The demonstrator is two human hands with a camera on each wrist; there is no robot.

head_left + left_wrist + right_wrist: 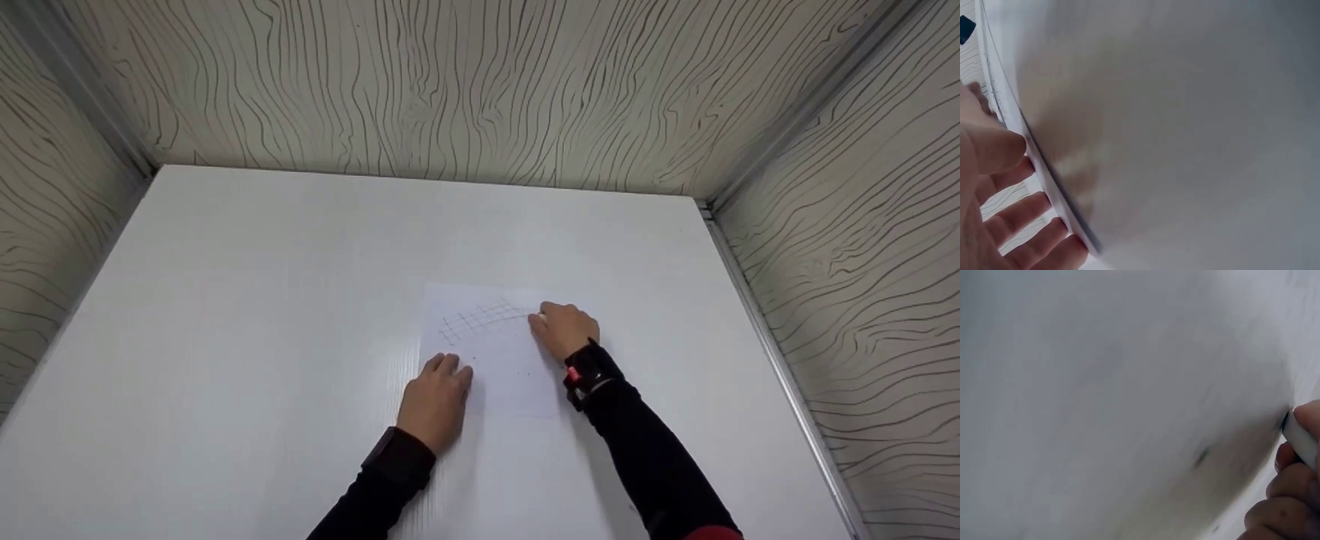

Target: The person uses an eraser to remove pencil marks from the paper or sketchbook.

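Observation:
A white sheet of paper [499, 390] lies on the table, with crossing, slightly curved pencil lines [480, 316] across its upper half. My left hand [435, 401] rests at the sheet's left edge. In the left wrist view, the fingers [1027, 216] stretch out along the paper's edge [1067, 205]. My right hand [568, 330] is over the upper right of the sheet, at the right end of the lines. Between thumb and fingers it pinches a small white eraser [1301, 439] with a darkened tip, down at the paper. Most of the eraser is hidden by the hand.
The white table [262, 315] spreads around the paper. Wood-grain patterned panels [420, 90] stand behind it and on both sides, with metal strips [787, 367] along the right edge and corners. A few dark specks [523, 373] lie on the sheet.

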